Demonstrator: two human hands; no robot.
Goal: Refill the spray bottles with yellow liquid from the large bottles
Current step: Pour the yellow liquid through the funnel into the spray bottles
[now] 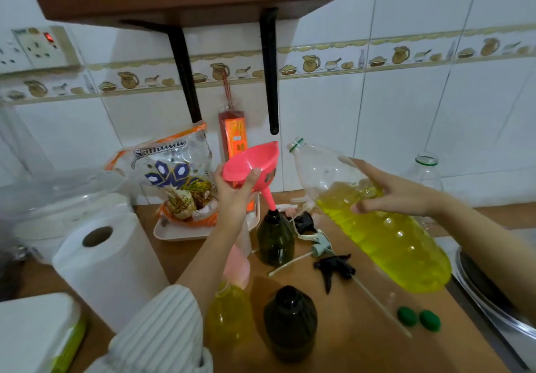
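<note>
Large bottle (377,221): held in the air over the right part of the worktop (348,329), tilted, long axis running from base at lower right to open mouth at upper left; yellow liquid pooled in the lower half, neck clear.
Mouth to funnel: mouth just right of the pink funnel (252,163) and about level with its rim, not yet over the bowl; judged the one gap to close before pouring.
Funnel: spout set in the neck of the dark spray bottle (275,239), bowl leaning toward the left.
Dark spray bottle: upright mid-worktop, below and left of the large bottle's mouth.
Right hand (388,192): wrapped round the large bottle's middle from above, fingers spread along the plastic; nearer to the pour.
Left hand (235,195): gripping the funnel bowl from below, thumb on its front wall, steadying it.
Other targets: a yellow-filled spray bottle (229,317) and a second dark bottle (290,323) near the front edge, both uncapped.
Clutter below the path: trigger heads with dip tubes (336,268) lying between the bottles; two green caps (417,319) at lower right.
Edges: tiled wall behind, shelf brackets (269,76) above the funnel, paper roll (107,262) left, sink rim (493,294) right.
Room: open air between mouth and funnel; likely risk, spill past the tilted rim.
</note>
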